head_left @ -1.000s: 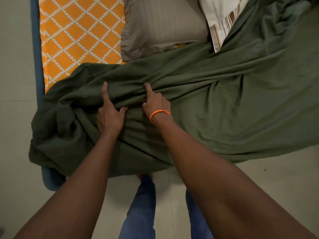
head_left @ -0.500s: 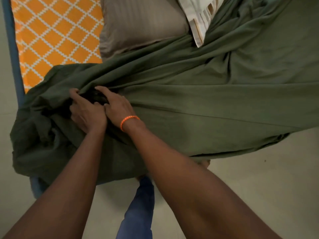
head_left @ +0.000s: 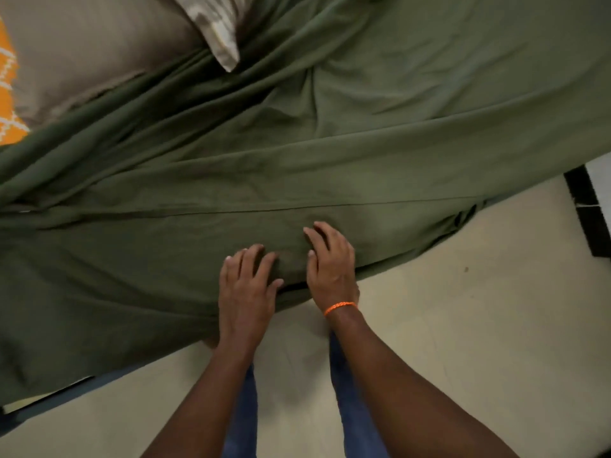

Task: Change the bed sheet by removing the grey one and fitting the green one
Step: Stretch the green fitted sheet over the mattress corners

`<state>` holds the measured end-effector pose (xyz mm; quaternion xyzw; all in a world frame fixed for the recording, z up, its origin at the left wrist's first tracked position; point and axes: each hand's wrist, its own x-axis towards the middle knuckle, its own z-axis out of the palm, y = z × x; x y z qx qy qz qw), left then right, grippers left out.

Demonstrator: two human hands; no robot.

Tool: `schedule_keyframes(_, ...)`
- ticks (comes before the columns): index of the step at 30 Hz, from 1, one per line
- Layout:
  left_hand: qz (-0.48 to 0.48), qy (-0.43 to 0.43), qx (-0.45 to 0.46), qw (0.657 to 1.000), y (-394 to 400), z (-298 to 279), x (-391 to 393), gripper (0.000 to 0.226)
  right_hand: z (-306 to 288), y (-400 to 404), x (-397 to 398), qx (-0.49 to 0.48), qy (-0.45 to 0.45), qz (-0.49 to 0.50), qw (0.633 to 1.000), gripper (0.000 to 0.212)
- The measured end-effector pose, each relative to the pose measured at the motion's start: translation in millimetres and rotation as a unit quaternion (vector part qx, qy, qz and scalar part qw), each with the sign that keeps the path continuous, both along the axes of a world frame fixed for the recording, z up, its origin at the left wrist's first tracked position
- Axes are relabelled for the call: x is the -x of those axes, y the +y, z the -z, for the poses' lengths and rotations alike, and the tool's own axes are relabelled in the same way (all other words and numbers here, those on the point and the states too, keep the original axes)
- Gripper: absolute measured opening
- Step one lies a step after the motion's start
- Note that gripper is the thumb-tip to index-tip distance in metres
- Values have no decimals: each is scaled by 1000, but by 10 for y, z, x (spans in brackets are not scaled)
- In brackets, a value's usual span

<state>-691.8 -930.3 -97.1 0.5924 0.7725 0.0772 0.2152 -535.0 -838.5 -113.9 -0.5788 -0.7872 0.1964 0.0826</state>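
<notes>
— Since no grey sheet shows anywhere here, would you call the first half finished?

— I'd judge so, though it could simply lie outside the view. What I can see is the green sheet spread across most of the bed, rumpled in long folds and hanging over the near edge toward the floor. It isn't tucked in anywhere that I can see. At the far left a strip of orange patterned mattress is still bare, so the sheet has yet to be pulled over that corner.

— And the hands?

— Both lie on the sheet near its hanging edge. The left hand rests on it with fingers spread and only slightly bent. The right hand, with an orange band at its wrist, has its fingers more bent onto the fabric. Neither grip has closed round the cloth; they look to be pressing or smoothing.

— Count things for me.

— One green sheet, two hands, one wrist band. Two pillows: a brownish-grey pillow and a pale striped pillow whose corner pokes over the sheet.

— What's left, then?

— Covering that corner, smoothing the folds and tucking the edges, I'd say.
</notes>
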Motion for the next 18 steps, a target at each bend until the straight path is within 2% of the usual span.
schedule_keyframes(3, 12, 29, -29, 999, 69, 59, -158, 19, 46, 208, -393, -19, -8, -123, 992, 20)
schedule_keyframes(4, 16, 36, -37, 999, 59, 76, -214, 13, 52, 271, -432, -23, -16, -153, 988, 20)
schedule_keyframes(8, 14, 60, -40, 997, -45, 78, -336, 21, -24, 305, -398, -1, -36, -178, 983, 29)
schedule_keyframes(13, 54, 81, -42, 994, -275, 38, -497, 21, -119, -247, -725, 28, -3, -193, 981, 31)
schedule_keyframes(18, 118, 137, 49, 982, -673, 58, -704, 28, 36, -350, -993, 119, -13, -225, 967, 21)
